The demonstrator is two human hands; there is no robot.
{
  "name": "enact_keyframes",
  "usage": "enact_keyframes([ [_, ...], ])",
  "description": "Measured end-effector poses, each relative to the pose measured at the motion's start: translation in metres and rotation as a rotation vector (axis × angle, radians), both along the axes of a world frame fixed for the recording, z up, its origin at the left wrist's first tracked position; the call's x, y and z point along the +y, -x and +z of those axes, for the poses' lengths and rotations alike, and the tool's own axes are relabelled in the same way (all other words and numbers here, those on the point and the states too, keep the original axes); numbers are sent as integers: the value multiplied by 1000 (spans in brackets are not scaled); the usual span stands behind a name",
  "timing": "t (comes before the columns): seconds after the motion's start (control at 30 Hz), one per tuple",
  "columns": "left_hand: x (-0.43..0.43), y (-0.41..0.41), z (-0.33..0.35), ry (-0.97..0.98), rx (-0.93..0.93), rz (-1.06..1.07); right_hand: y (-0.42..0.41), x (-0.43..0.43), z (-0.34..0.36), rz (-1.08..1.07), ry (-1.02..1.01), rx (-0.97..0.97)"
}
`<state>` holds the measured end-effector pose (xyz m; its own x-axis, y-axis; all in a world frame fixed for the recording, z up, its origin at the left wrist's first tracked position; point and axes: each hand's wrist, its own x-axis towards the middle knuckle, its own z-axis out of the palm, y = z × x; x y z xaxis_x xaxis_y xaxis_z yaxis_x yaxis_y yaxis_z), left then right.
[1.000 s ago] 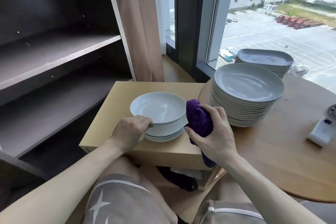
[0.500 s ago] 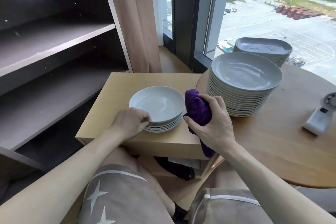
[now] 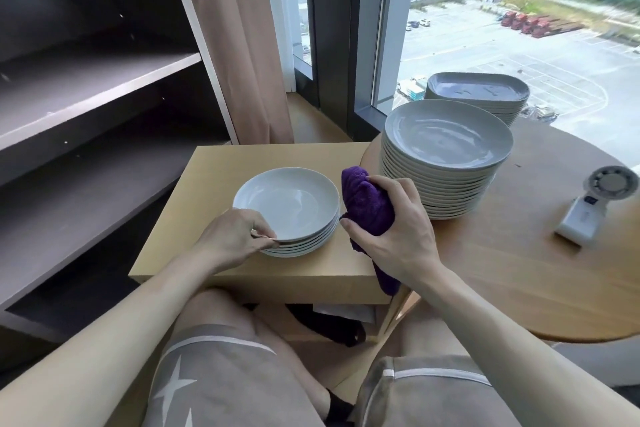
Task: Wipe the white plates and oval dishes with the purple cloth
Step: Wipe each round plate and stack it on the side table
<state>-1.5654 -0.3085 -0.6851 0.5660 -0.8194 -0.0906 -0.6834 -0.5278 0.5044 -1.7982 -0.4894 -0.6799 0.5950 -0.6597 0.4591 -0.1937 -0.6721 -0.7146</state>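
A short stack of white plates (image 3: 287, 204) sits on a light wooden box (image 3: 221, 166). My left hand (image 3: 235, 236) pinches the near rim of the top plate, which lies flat on the stack. My right hand (image 3: 394, 236) is closed around a bunched purple cloth (image 3: 363, 201) just right of that stack, the cloth's tail hanging past the box's front edge. A tall stack of white plates (image 3: 446, 142) stands on the round wooden table (image 3: 519, 270). Behind it is a stack of oval dishes (image 3: 478, 90).
A white handheld fan (image 3: 595, 201) lies at the table's right. Dark shelves (image 3: 86, 97) stand to the left, with a beige curtain (image 3: 239, 45) and a window behind the box. My knees are below the box, and a dark item lies under it.
The top plate, held tilted above the small stack a second ago, now rests flat on it. My left hand still holds its rim. The right hand with the cloth has barely moved.
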Motion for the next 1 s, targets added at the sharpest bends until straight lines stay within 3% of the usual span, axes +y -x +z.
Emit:
enact_keyframes([
  [0.27,-4,-12,-1,-84,75,-27,14,-25,47,-121,5,-204],
  [0.4,-9,-15,7,-180,108,-64,36,-67,73,-300,34,-193],
  [0.53,-37,-6,37,-327,80,-121,53,-124,95,-476,-22,38],
  [0.67,-102,22,72,-18,5,-244,54,-162,101,-525,-38,315],
  [0.8,-179,52,93,235,-52,-322,40,-174,92,-472,46,746],
  [0.87,-215,63,94,312,-40,-287,31,-176,89,-478,131,888],
  [1.0,-266,75,76,297,153,-129,26,-184,88,-497,184,963],
])
